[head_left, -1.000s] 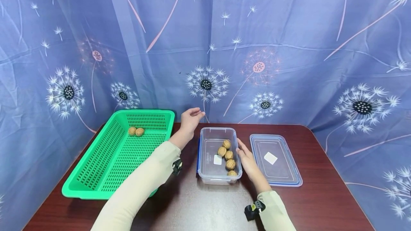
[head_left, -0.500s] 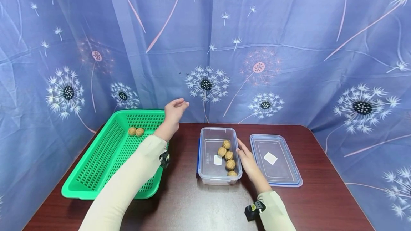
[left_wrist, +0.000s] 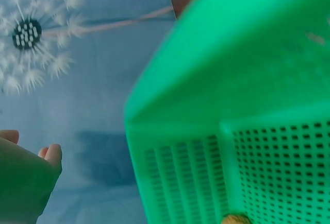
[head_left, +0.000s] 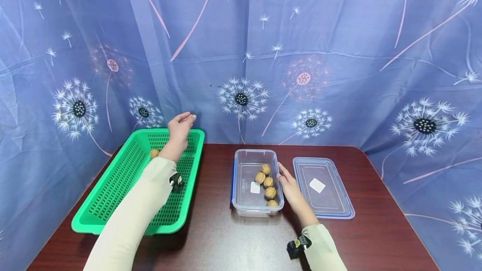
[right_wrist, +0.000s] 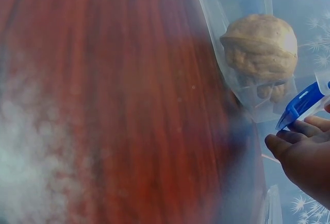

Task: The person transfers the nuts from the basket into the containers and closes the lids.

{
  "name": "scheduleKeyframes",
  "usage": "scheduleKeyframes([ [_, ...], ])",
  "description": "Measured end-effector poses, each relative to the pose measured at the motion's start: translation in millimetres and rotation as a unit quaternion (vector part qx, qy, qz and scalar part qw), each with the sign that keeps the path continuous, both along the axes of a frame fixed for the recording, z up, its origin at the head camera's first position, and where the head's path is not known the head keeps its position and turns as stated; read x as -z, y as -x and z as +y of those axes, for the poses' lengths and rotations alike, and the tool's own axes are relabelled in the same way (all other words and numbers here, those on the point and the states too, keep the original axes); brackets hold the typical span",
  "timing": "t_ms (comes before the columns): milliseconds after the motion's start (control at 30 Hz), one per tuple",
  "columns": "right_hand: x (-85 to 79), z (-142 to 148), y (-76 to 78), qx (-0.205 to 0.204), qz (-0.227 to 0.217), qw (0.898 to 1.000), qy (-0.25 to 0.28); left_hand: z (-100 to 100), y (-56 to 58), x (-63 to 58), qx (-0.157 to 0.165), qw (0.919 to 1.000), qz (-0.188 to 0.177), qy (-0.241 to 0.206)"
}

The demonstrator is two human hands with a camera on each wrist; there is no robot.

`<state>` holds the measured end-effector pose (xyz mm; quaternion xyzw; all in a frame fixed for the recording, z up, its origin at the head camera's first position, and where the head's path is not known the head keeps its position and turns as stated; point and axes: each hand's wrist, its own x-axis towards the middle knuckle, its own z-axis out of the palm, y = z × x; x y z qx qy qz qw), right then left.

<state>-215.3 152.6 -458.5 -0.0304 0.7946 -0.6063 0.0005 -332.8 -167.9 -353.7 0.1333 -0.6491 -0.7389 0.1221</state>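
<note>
My left hand point(head_left: 180, 129) is raised above the far end of the green plastic basket point(head_left: 201, 160), fingers loosely bent and nothing visible in them. One walnut point(head_left: 154, 153) shows in the basket; the left wrist hides the spot beside it. My right hand point(head_left: 290, 187) rests along the right side of the clear plastic container point(head_left: 241, 179), fingers fairly straight. Several walnuts point(head_left: 270, 193) lie along the container's right half, near a white label. In the right wrist view the fingertips are at a blue clip point(right_wrist: 304, 100) on the container.
To the container's right lies its clear lid point(head_left: 327, 195) with a white sticker, flat on the dark red-brown table point(head_left: 226, 246). A blue dandelion-print curtain point(head_left: 339, 32) hangs behind the table. The basket's left part reaches toward the table's left edge.
My left hand has moved left, from beside the container to over the basket, and its arm now covers one of the basket's two walnuts. The right hand has stayed at the container.
</note>
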Motion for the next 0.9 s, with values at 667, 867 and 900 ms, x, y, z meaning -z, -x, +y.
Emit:
scheduleKeyframes([
  [667,-1.2,0.4,-0.2,-0.002,0.002,1.0,0.009,-72.6,-1.3,39.3,-0.082,0.9964,-0.022,-0.003],
  [867,-1.3,0.2,-0.4,0.0,0.003,1.0,0.005,-83.4,-4.7,49.4,-0.097,0.9941,-0.047,-0.01],
  [900,-0.3,0.5,0.5,0.001,0.003,1.0,0.004,-84.8,-5.2,51.0,-0.097,0.9939,-0.05,-0.011],
])
